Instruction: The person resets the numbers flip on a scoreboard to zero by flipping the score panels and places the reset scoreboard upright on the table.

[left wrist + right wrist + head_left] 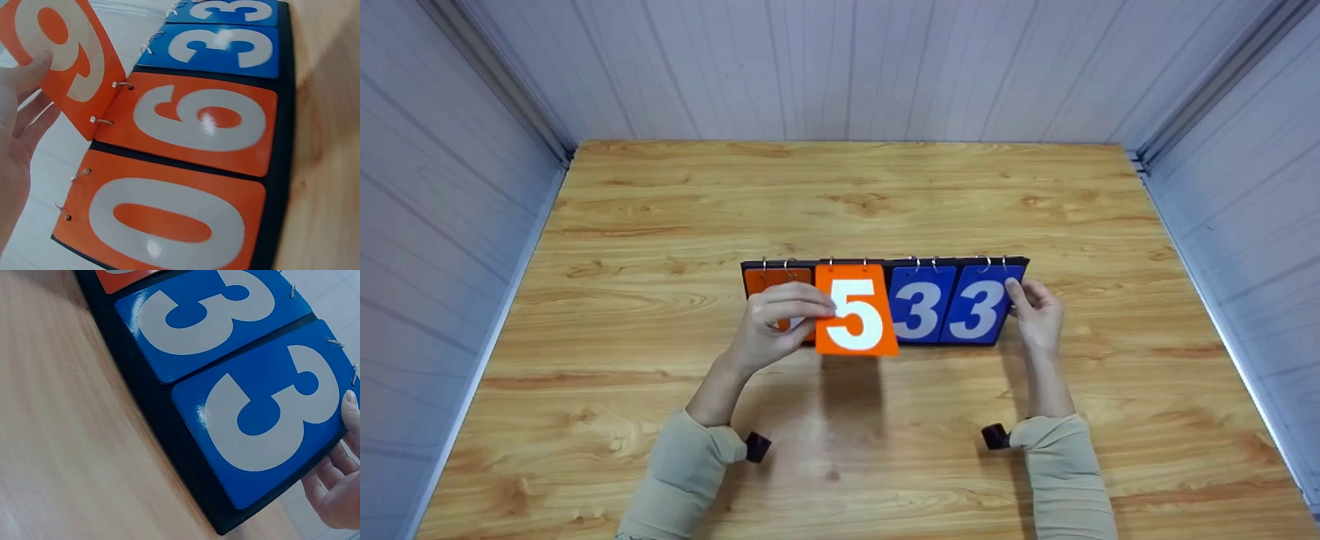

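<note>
With the left hand [771,324] pinching the lifted orange card [855,309] and the right hand [1039,315] gripping the scoreboard [885,262] at 3 o'clock, a hard tug could tear its rings.

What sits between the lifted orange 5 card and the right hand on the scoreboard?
In the head view, two blue 3 cards lie side by side between the orange 5 card and the right hand; nothing else.
</note>
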